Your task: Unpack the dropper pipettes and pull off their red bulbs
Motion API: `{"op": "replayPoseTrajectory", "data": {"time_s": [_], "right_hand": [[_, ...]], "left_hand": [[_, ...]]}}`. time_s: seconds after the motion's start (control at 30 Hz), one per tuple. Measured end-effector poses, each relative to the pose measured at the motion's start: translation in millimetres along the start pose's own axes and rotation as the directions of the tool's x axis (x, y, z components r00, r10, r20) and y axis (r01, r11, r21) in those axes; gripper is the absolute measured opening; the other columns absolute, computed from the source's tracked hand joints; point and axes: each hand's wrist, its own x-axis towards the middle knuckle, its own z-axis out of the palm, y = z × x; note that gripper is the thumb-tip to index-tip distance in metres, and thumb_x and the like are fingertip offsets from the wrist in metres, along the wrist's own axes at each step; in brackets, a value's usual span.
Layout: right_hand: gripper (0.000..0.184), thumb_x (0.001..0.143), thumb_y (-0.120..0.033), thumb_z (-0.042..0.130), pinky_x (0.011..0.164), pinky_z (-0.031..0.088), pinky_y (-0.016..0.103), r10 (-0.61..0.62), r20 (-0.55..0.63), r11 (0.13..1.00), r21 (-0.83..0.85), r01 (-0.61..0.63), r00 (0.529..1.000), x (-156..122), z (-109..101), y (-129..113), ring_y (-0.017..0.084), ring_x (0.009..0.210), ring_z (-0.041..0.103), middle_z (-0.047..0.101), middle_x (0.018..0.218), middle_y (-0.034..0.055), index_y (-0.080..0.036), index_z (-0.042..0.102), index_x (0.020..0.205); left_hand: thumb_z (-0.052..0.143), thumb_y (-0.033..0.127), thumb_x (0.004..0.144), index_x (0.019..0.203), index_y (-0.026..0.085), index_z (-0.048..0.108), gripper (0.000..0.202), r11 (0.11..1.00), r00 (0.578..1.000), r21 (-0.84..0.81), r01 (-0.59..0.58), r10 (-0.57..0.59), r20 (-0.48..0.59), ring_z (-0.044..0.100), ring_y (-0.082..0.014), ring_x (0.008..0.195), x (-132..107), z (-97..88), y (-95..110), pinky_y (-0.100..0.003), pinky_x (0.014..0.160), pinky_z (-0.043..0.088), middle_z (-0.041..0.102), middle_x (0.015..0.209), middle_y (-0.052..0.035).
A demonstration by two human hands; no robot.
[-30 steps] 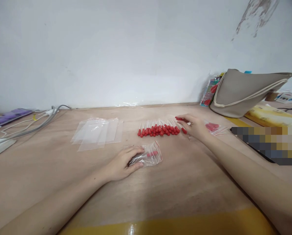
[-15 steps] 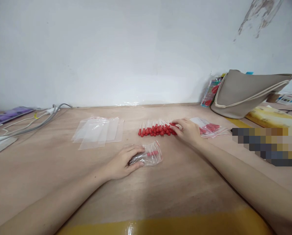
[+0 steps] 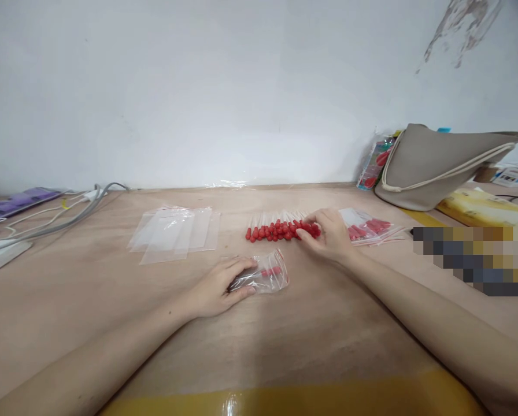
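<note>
My left hand lies curled around a clear zip bag on the table, its mouth facing right. Inside the bag shows a dropper with a red bulb. Beyond it is a row of clear droppers, heaped side by side with their red bulbs toward me and thin stems toward the wall. At the right end of this row, my right hand has its thumb and fingers closed around red bulbs; how many it grips is hidden. Just right of that hand sits a filled zip bag of red-bulbed pieces.
Flat zip bags overlap at left centre. Cables and a purple packet lie far left. A grey pouch, a colourful packet and a yellow pack stand at the back right.
My right hand has shifted slightly and its thumb has moved left and down, lower against the red bulbs. The left hand and its bag stay put.
</note>
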Motion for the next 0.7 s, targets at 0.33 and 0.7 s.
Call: {"op": "replayPoseTrajectory", "data": {"time_s": [0.33,0.7], "right_hand": [[0.018,0.074,-0.036,0.063,0.064,0.035,0.027,-0.179,0.476,0.966,0.252,0.061,0.861,-12,10,-55,0.015,0.070,0.046,0.053,0.070,0.0026,-0.019,0.067,0.079],[0.026,0.065,-0.039,0.067,0.060,0.044,0.028,0.163,0.405,0.711,0.584,-0.392,0.900,21,-35,-7,0.014,0.063,0.056,0.062,0.068,0.0008,-0.018,0.054,0.075]], "left_hand": [[0.054,0.043,0.082,0.127,0.022,0.039,0.052,1.000,0.998,0.029,0.001,-0.003,0.058,0.046,-0.0251,0.116,-1,-4.7,3,-0.043,0.096,0.039,0.049,0.126,-0.0100],[0.047,0.045,0.085,0.133,0.023,0.033,0.055,0.993,0.996,0.114,-0.011,0.001,0.087,0.039,-0.0255,0.122,-1,-6.2,5,-0.044,0.100,0.034,0.042,0.134,-0.0097]]}}
